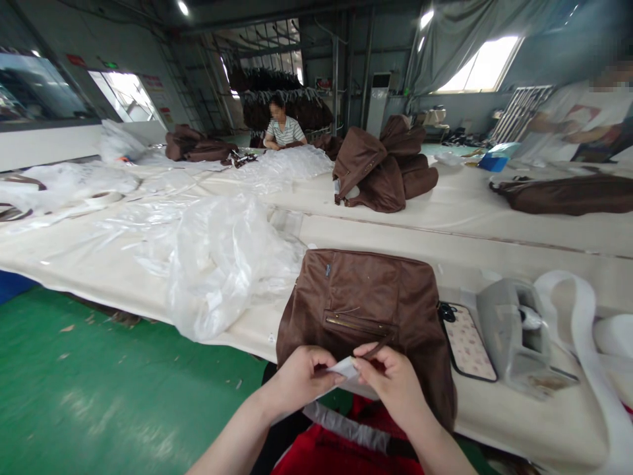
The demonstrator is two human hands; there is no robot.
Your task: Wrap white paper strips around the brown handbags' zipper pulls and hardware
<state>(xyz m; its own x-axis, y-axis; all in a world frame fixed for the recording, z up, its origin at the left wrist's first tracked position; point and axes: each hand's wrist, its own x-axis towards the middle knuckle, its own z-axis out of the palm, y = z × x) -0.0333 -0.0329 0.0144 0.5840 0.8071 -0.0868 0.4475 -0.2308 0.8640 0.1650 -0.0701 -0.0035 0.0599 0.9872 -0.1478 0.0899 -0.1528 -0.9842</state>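
A brown bag [366,284] with a zipped pocket [361,323] lies at the table's front edge, partly hanging over it. My left hand [311,373] pinches a white strip [345,367] just in front of the bag. Close beside it, the closed fingers of my right hand [388,373] grip the other end of that strip. A thin brown strap [380,346] also runs into my right fingers, and its end is hidden there.
Right of the bag lie a patterned phone [469,343], a grey tape dispenser [514,336] and a white strip roll [613,336]. Crumpled clear plastic [217,264] covers the left. Brown bags [380,165] are piled behind. Two people work farther off.
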